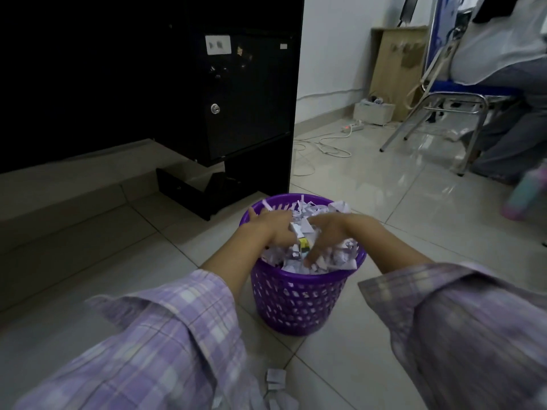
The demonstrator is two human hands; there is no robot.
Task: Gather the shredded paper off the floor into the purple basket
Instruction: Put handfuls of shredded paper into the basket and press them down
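Note:
The purple basket [297, 303] stands on the tiled floor in front of me, heaped with white shredded paper [340, 257]. Both hands rest on top of that heap. My left hand [273, 229] lies palm down over the left side, fingers spread toward the far rim. My right hand [325, 235] presses down on the right of the middle, fingers pointing down into the shreds. Neither hand visibly grips anything. A few loose paper scraps [276, 386] lie on the floor near my left sleeve, at the bottom of the view.
A black cabinet [236, 99] stands just behind the basket, with a low black piece [189, 193] on the floor. At the right, a seated person on a metal chair [438, 113], a power strip [353, 127] and white cables on the floor, a pastel bottle [527, 193].

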